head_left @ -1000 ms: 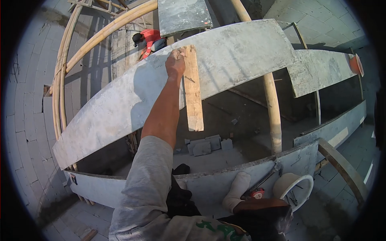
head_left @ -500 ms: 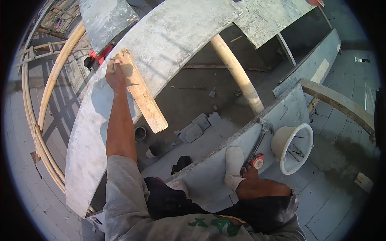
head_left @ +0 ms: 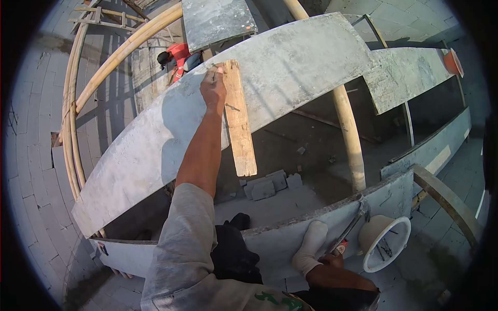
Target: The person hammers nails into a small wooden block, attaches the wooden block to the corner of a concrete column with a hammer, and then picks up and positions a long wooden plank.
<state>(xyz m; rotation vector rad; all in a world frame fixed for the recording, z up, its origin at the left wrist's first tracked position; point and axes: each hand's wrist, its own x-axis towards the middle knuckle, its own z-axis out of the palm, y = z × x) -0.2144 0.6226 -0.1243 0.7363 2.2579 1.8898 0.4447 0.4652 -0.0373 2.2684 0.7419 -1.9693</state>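
Note:
My left hand (head_left: 213,88) reaches forward and grips the upper left edge of a short wooden board (head_left: 239,124). The board lies across the edge of a curved grey panel (head_left: 290,62), its near end overhanging. One nail (head_left: 232,107) sticks out midway along it; a thin nail-like piece shows by my fingertips. Low on the right, my right hand (head_left: 332,260), partly hidden by my leg, is closed at the lower end of a hammer (head_left: 354,224). A red tape measure (head_left: 341,246) is beside it.
A white bucket (head_left: 384,243) with metal pieces stands right of my socked foot (head_left: 313,239). Bamboo poles (head_left: 348,135) support the panels above a deep opening with block pieces (head_left: 264,187). Beyond the panel, a person in red (head_left: 179,54) bends down. A curved strip (head_left: 447,199) crosses at right.
The view swung left and then back. My left hand stays on the board. My right hand has come into view at the hammer's handle, which has shifted slightly relative to my foot.

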